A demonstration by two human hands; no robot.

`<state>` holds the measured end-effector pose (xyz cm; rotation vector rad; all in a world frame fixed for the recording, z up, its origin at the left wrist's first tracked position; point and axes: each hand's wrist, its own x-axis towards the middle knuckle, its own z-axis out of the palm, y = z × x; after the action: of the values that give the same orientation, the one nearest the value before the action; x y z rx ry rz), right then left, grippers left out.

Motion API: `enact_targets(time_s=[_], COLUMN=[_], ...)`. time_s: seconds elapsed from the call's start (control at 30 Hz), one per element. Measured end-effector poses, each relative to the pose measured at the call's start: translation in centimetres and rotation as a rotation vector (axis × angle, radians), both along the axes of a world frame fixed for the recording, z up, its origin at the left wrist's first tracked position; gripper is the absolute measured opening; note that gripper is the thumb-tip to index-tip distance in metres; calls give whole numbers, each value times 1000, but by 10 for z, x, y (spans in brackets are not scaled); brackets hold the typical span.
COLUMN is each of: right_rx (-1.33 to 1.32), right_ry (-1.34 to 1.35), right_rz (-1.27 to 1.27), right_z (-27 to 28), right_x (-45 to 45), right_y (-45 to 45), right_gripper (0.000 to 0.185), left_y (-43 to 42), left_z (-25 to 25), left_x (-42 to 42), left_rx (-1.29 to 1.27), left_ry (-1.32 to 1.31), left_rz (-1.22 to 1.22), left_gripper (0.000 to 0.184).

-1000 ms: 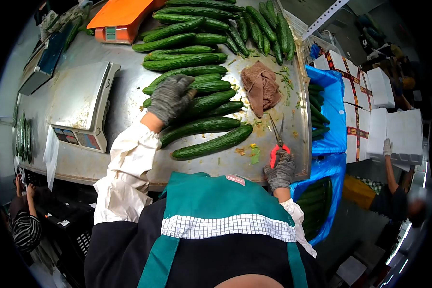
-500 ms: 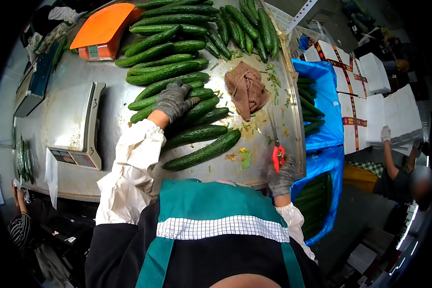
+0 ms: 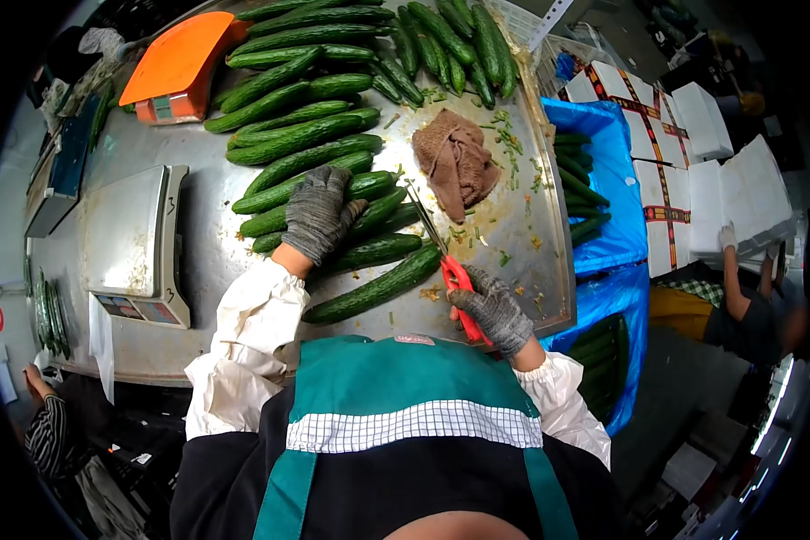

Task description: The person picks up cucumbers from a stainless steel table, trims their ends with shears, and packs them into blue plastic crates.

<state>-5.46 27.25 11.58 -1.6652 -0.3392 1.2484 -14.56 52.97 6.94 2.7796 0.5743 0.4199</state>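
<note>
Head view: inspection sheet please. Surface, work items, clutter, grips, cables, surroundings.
Surface: metal table, stained in places.
Work items: cucumbers laid out in rows; red-handled scissors, blades pointing toward the cucumbers.
Clutter: crumpled brown cloth; green trimmings strewn beside it; white scale and orange scale at left.
Grips: left hand, gloved, over the cucumbers, whether clasping one cannot be told; right hand, gloved, holding the scissors.
Cables: nothing seen.
Surroundings: blue liners with cucumbers inside, right of the table; white boxes beyond; one co-worker's hand at far right, another's hand at far left.
</note>
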Motion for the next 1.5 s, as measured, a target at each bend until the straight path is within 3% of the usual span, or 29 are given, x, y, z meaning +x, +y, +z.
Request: enact_targets(time_s=[0.3, 0.7, 0.87, 1.03, 1.13, 1.3, 1.5], right_rx=[-59, -94, -153, -157, -163, -197, -179], right_ry=[54, -71, -398, -436, -457, -532, -502], right_rz=[38, 52, 109, 55, 40, 181, 170], right_z=[-9, -12, -17, -35, -18, -24, -22], right_x=[6, 5, 2, 9, 13, 14, 12], right_y=[23, 35, 38, 24, 12, -5, 11], right_gripper=[35, 34, 37, 41, 44, 46, 45], left_y=[-2, -2, -3, -2, -2, -4, -2], left_z=[-1, -1, -2, -6, -4, 1, -3], left_x=[-2, -2, -2, -1, -2, 0, -2], left_rx=[-6, 17, 30, 39, 15, 2, 28], left_ry=[-23, -36, -58, -91, -102, -81, -94], left_rz=[-13, -15, -11, 0, -1, -3, -7], left_gripper=[43, 42, 42, 41, 41, 42, 42])
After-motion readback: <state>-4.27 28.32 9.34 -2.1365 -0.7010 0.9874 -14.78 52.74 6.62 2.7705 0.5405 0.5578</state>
